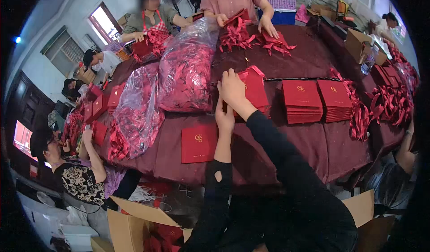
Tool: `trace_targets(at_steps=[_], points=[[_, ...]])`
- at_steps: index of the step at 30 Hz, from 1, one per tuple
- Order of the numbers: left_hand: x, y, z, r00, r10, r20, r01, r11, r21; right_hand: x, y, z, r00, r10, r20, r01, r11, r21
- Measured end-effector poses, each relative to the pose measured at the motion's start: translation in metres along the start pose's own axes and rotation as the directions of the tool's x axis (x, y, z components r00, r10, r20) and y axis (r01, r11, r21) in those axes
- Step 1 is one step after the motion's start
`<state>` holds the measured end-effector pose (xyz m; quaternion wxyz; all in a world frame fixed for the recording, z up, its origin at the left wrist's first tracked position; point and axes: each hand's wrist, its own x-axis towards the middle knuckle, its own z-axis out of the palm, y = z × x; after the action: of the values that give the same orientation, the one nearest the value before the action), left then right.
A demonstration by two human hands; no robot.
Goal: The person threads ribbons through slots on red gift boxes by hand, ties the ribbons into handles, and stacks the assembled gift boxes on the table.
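Meeting at the left side of the stack of red, square, ribbon-topped card pouches (255, 93), your fingers bend along its edge; whether they grip it or only press it, you cannot tell from here. Your right hand (234, 90) is the farther one, your left hand (224, 114) the nearer, just below it. Judging by how things lie, the work is partway: right of that stack, two neat piles of gold-stamped red pouches (302, 100) (335, 97) look squared up, while your own stack looks unfinished. Nearer and left of it, one flat red square pouch with a gold emblem (199, 143) lies alone. Left of it, a clear plastic bag of red ribboned pieces (186, 84) seems to hold much left to stack, and it crowds that side. Your easiest room is toward you, where maroon cloth on the worktop (264, 151) shows down to the near edge. Beyond the stack, more cloth runs to a co-worker's hand (268, 27); right of the piles, loose red satin ribbons (359, 117) could snag.
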<state>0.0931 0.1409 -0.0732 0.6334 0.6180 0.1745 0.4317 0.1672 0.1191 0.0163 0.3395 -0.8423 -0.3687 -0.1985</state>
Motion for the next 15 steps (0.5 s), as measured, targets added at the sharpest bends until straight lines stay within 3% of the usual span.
trace_targets(at_steps=[1, 3, 4, 6, 7, 8, 11, 12, 13, 15], points=[[0.0, 0.0, -0.001, 1.0, -0.004, -0.005, 0.004, 1.0, 0.002, -0.002, 0.0, -0.011, 1.0, -0.001, 0.006, 0.001, 1.0, 0.002], [-0.004, 0.0, -0.002, 0.985, 0.157, 0.068, -0.171, 0.863, 0.475, -0.008, 0.008, -0.033, 0.987, -0.11, -0.117, 0.133, 0.967, 0.218], [-0.005, 0.005, -0.001, 0.989, 0.143, 0.045, -0.147, 0.867, 0.476, -0.012, 0.017, -0.042, 0.97, -0.123, -0.209, 0.166, 0.964, 0.207], [-0.006, 0.014, 0.0, 0.995, 0.096, 0.038, -0.102, 0.867, 0.488, -0.027, 0.028, -0.062, 0.878, -0.107, -0.467, 0.088, 0.994, -0.061], [-0.007, 0.024, 0.003, 0.999, 0.006, 0.035, -0.023, 0.862, 0.507, -0.034, 0.044, -0.055, 0.921, 0.001, -0.39, -0.009, 1.0, -0.019], [-0.007, 0.023, 0.003, 0.999, 0.02, 0.036, -0.035, 0.873, 0.486, -0.041, 0.053, -0.05, 0.923, 0.006, -0.385, -0.017, 0.999, -0.027], [-0.007, 0.016, 0.003, 0.998, 0.049, 0.036, -0.06, 0.886, 0.46, -0.061, 0.073, -0.038, 0.944, 0.279, -0.175, -0.25, 0.953, 0.168], [-0.007, 0.018, 0.004, 0.996, 0.086, 0.037, -0.093, 0.875, 0.476, -0.065, 0.076, -0.037, 0.947, 0.296, -0.125, -0.258, 0.933, 0.251], [-0.008, 0.02, 0.005, 1.0, 0.021, 0.016, -0.026, 0.886, 0.462, -0.066, 0.079, -0.036, 0.948, 0.307, -0.076, -0.266, 0.905, 0.332], [-0.01, 0.022, 0.006, 0.999, 0.033, 0.011, -0.034, 0.878, 0.478, -0.07, 0.08, -0.032, 0.941, 0.337, -0.026, -0.305, 0.879, 0.366]])
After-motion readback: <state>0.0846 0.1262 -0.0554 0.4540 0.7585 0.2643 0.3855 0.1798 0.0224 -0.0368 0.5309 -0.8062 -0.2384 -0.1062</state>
